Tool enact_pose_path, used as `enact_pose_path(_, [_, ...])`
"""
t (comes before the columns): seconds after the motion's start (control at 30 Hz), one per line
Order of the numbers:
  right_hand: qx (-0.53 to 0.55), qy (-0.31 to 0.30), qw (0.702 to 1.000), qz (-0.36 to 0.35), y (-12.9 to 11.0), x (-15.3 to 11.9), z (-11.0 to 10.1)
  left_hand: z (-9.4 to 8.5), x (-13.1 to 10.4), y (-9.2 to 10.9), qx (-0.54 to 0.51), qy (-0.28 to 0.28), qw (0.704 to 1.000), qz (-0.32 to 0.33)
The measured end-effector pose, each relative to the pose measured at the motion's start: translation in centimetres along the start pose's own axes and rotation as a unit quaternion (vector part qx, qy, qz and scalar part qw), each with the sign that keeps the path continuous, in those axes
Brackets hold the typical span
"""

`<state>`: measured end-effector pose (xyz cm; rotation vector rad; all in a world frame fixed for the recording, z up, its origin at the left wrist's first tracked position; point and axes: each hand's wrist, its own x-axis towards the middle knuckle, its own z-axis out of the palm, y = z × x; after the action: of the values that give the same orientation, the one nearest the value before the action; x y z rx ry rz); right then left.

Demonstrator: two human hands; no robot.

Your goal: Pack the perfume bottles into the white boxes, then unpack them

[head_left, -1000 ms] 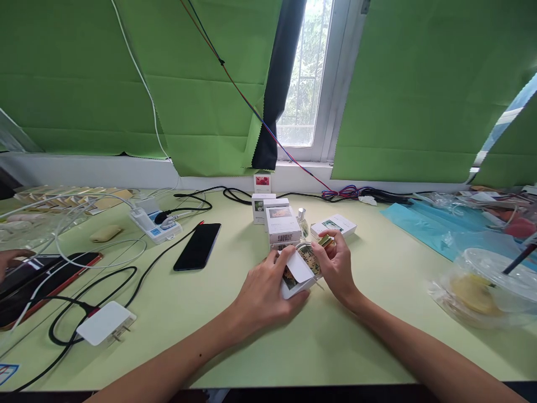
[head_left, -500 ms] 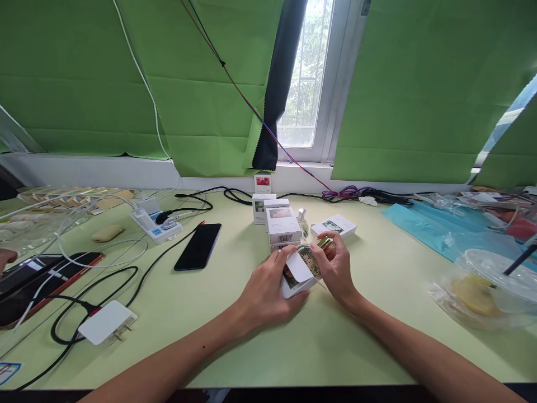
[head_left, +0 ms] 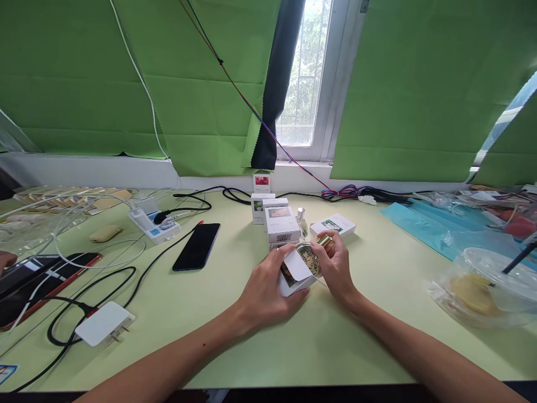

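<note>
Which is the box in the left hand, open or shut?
Open: the bottle sticks out of the box, its gold cap at the right hand. How deep the bottle sits is hidden.

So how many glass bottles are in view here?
2: one gold-capped bottle in the right hand, one silver-capped bottle standing beside the stacked boxes. Boxes may hide more.

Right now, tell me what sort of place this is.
Probably a shared indoor worktable, perhaps in an office or small workshop: a power strip with plugs in it sits on top, another person's hand shows at the left edge, and a window is behind.
</note>
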<state>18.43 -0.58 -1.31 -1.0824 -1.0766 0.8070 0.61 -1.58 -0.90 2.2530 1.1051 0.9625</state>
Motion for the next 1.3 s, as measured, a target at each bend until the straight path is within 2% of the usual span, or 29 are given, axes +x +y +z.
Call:
enact_pose_path(0.47, [0.009, 0.008, 1.0, 0.012, 1.1, 0.3, -0.2, 0.0, 0.1, 0.2, 0.002, 0.008, 1.0, -0.006])
enact_pose_path(0.7, [-0.006, 0.045, 0.999, -0.009, 0.9, 0.4, -0.2, 0.0, 0.1, 0.2, -0.008, 0.001, 1.0, -0.014])
enact_pose_path(1.3, [-0.04, 0.029, 0.998, -0.047, 0.9, 0.2, -0.3, -0.1, 0.3, 0.3, -0.036, 0.004, 0.999, -0.013])
